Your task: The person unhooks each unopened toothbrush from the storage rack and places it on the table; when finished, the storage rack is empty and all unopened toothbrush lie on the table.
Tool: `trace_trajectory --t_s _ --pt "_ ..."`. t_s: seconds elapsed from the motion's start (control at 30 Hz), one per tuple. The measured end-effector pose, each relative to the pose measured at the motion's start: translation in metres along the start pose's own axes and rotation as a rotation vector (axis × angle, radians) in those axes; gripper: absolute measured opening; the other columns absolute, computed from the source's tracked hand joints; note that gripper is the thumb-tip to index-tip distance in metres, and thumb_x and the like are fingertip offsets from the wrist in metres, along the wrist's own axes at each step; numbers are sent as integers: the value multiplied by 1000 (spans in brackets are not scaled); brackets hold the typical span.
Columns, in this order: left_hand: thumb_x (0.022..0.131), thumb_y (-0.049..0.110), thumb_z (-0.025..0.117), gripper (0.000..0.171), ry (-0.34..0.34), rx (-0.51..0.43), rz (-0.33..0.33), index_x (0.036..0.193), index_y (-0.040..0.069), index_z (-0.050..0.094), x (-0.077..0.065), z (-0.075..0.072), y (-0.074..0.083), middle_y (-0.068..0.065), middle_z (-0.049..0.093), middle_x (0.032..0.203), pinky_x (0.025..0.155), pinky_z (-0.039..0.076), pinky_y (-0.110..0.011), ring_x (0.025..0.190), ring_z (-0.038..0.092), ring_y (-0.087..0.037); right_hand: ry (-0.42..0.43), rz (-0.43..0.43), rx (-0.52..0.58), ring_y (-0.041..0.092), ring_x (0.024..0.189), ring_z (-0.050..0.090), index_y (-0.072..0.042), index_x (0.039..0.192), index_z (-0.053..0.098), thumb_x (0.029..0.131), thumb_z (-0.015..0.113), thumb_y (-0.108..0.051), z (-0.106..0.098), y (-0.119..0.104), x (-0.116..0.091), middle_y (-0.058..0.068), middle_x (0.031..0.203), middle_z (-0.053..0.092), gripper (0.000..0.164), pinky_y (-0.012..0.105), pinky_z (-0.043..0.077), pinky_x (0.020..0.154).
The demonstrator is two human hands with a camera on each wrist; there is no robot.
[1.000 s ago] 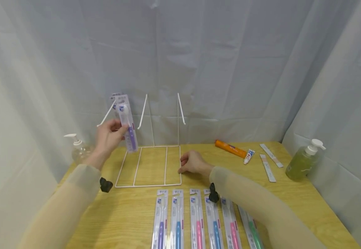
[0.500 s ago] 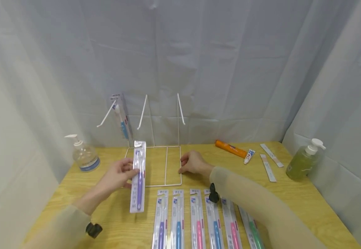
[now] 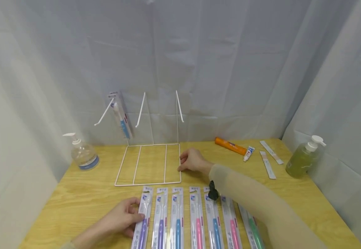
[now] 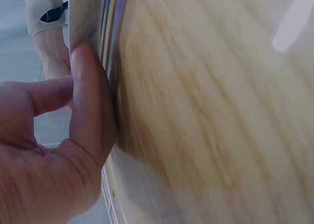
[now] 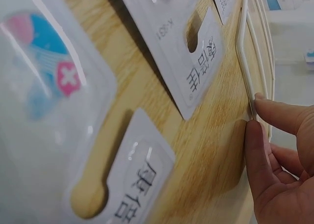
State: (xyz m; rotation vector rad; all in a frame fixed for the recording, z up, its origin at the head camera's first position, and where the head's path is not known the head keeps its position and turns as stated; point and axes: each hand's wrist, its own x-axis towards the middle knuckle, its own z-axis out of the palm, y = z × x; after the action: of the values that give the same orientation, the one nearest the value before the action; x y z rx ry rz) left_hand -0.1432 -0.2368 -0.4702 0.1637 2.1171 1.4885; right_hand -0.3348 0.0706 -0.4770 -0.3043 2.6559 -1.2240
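At the left end of the row, my left hand (image 3: 122,217) pinches a packaged purple toothbrush (image 3: 144,215) by its left edge. In the left wrist view the fingers of that left hand (image 4: 64,136) lie low against the wood, with the card of the pack (image 4: 87,18) between thumb and fingers. My right hand (image 3: 192,161) pinches the right side wire of a white wire rack (image 3: 147,184); the right wrist view shows its thumb and finger on the wire (image 5: 244,52). On the rack's left hook hangs a packaged blue toothbrush (image 3: 122,121).
Several packaged toothbrushes, among them a blue one (image 3: 178,221) and a pink one (image 3: 198,221), lie along the front. A clear pump bottle (image 3: 85,155) stands left, a green pump bottle (image 3: 301,160) right. Behind lie an orange tube (image 3: 230,146), a small toothpaste tube (image 3: 248,154) and white strips (image 3: 268,165).
My left hand has brought the purple toothbrush pack from beside the left hook down to the table, left of the row. The right hand stays on the rack's wire.
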Motion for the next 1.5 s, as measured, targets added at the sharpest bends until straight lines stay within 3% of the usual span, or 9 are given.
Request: trace_trajectory --t_s 0.27,0.47,0.73,0.87,0.97,1.07,1.23,1.4,1.5 --pt "102 14 76 33 98 149 -49 125 -5 63 -3 0 12 -10 75 86 53 66 -33 63 72 -17 11 -2 0 9 84 67 1 120 80 79 102 -8 -2 -1 0 7 99 82 48 17 59 75" --pt "102 25 79 23 241 382 15 106 3 74 4 -32 30 -7 71 69 46 55 -26 52 62 -16 12 1 -19 9 86 68 1 122 80 79 102 -10 -4 0 0 7 100 82 50 18 59 78" --pt "111 17 67 39 584 181 227 139 -11 66 71 -104 72 -25 77 122 76 72 -26 91 75 -10 23 10 -22 10 86 68 1 121 80 80 102 -10 -3 2 1 6 100 81 48 19 60 79" --pt "108 25 70 62 808 113 231 162 0 52 97 -129 105 -27 62 158 115 63 -39 132 70 -29 16 -4 -26 9 85 68 1 121 80 79 102 -12 -2 -1 1 5 98 82 49 19 60 80" --pt "106 33 73 84 854 66 191 176 11 32 111 -142 128 -23 44 176 133 48 -56 159 49 -43 19 -2 -30 9 84 67 1 120 80 79 102 -11 -1 -3 1 6 98 82 48 18 59 80" --pt "105 33 73 88 869 8 133 179 18 26 123 -150 143 -20 39 180 132 50 -57 161 47 -43 24 3 -34 9 83 66 1 120 80 80 102 -10 0 -5 0 6 97 81 47 18 58 79" --pt "105 25 70 58 945 -101 74 160 17 54 135 -157 149 -7 64 156 109 61 -30 132 64 -22 24 -26 -53 7 82 67 2 121 81 78 102 -10 2 -6 -1 7 99 83 50 16 58 77" --pt "104 30 71 13 992 -147 93 115 23 68 137 -158 146 13 64 107 84 53 -17 95 59 -5 26 -39 -56 6 82 66 3 123 81 78 102 -10 3 -6 -2 8 98 83 52 14 57 76" --pt "106 31 72 9 984 -142 131 110 24 68 136 -155 146 11 69 110 85 55 -17 96 61 -4 27 -30 -46 6 81 65 4 123 80 78 102 -9 1 -6 -3 8 98 82 52 14 55 74"
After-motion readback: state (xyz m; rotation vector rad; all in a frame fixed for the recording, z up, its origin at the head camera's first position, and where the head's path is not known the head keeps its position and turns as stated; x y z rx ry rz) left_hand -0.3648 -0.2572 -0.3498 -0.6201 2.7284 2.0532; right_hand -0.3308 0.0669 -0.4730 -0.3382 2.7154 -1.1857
